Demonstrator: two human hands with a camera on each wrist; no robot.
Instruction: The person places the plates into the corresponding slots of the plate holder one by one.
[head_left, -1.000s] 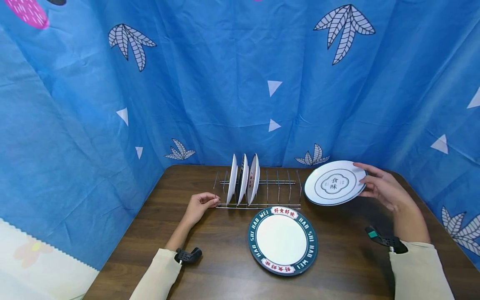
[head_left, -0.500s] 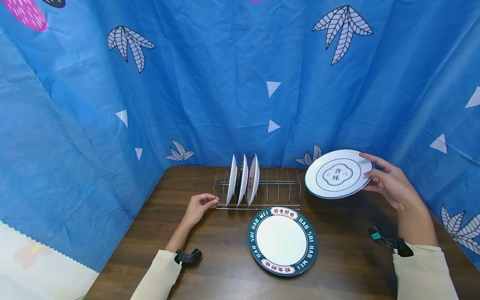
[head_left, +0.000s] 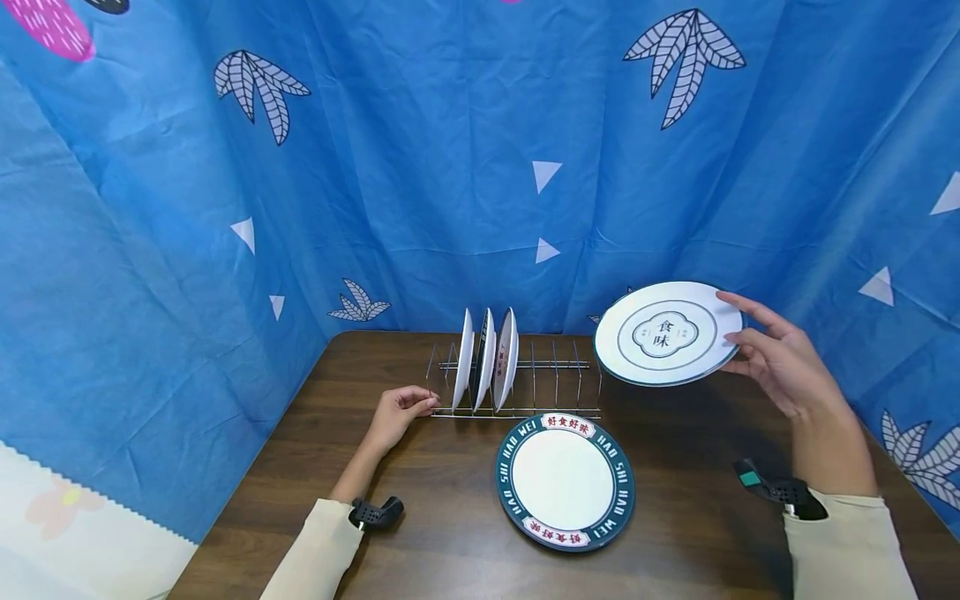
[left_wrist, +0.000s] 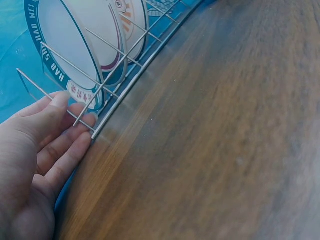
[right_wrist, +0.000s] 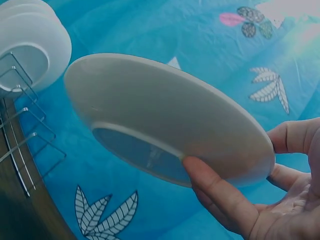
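Note:
A white plate with a dark rim line and a central emblem [head_left: 665, 335] is held tilted in the air by my right hand [head_left: 783, 362], right of the rack. Its pale underside [right_wrist: 165, 100] faces the right wrist camera, fingers beneath it. My left hand [head_left: 397, 415] pinches the left end of a wire dish rack [head_left: 557, 411]; the left wrist view shows thumb and fingertips on the wire [left_wrist: 82, 120]. Three plates stand upright in the rack's left part, the rightmost one [head_left: 507, 360] showing red lettering. A green-rimmed plate [head_left: 564, 483] lies flat in front of the rack.
The brown wooden table [head_left: 435, 517] carries the rack near its back edge. A blue patterned curtain [head_left: 465, 167] hangs close behind and along both sides. Several slots in the rack's right part hold no plate.
My right hand has raised the emblem plate, first up and slightly right, then up and back leftward toward the rack. The left hand, the rack and the other plates stay in place.

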